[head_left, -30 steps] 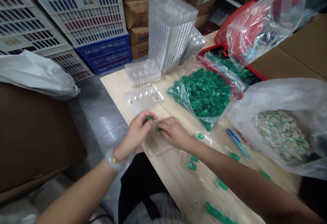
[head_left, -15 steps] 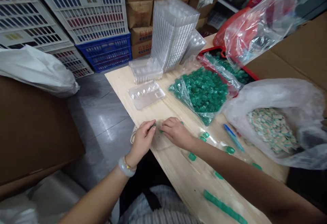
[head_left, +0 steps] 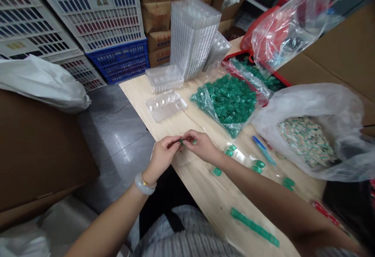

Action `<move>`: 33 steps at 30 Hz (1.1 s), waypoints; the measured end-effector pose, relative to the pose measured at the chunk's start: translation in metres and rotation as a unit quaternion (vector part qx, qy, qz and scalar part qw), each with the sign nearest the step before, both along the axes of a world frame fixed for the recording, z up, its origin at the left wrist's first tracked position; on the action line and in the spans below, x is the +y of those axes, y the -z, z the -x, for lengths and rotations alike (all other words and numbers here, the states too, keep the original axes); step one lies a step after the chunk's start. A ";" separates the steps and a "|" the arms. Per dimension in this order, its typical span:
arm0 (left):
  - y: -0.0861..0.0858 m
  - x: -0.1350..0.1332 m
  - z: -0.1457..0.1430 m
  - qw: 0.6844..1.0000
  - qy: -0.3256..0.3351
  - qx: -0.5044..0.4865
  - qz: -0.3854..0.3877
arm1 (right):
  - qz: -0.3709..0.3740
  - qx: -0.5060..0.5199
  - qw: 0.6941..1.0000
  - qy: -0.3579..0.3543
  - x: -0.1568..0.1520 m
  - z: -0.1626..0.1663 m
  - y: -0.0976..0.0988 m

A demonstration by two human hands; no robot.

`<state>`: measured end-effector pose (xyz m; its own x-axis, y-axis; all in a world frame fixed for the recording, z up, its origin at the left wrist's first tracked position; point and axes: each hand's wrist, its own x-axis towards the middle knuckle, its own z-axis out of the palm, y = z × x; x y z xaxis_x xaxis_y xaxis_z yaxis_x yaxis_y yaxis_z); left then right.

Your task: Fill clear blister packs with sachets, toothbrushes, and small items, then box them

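Note:
My left hand [head_left: 162, 156] and my right hand [head_left: 201, 146] meet above the near edge of the wooden table [head_left: 202, 186]. Both pinch a small green piece [head_left: 182, 142] between their fingertips. A clear plastic sheet or tray lies under the hands, hard to make out. Several more small green pieces [head_left: 229, 152] lie loose on the table just right of my right wrist. A row of green pieces [head_left: 253, 226] lies nearer to me under my right forearm.
A clear bag of green pieces [head_left: 231, 102] lies mid-table, a white bag of pale pieces [head_left: 307, 140] at right, a blue pen [head_left: 263, 150] between them. Clear blister trays [head_left: 165, 104] and a tall stack of them [head_left: 191, 38] stand at the far end. Crates [head_left: 102, 18] and boxes behind.
Both hands have lifted slightly off the table and drawn together, fingertips now pinching the green piece between them. The camera view has shifted a little.

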<state>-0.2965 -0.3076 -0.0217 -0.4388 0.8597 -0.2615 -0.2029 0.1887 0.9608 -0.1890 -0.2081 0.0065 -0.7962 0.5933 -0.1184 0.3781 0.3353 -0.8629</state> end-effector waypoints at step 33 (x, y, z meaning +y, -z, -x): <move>0.003 -0.013 0.019 0.860 0.151 0.485 0.053 | -0.361 -0.160 0.892 -0.219 -0.011 0.003 0.011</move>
<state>-0.3154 -0.3204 -0.0243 -0.2558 0.9666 0.0175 0.7571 0.1890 0.6254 -0.1919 -0.2192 -0.0046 -0.9644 0.2468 -0.0948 0.2625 0.9365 -0.2326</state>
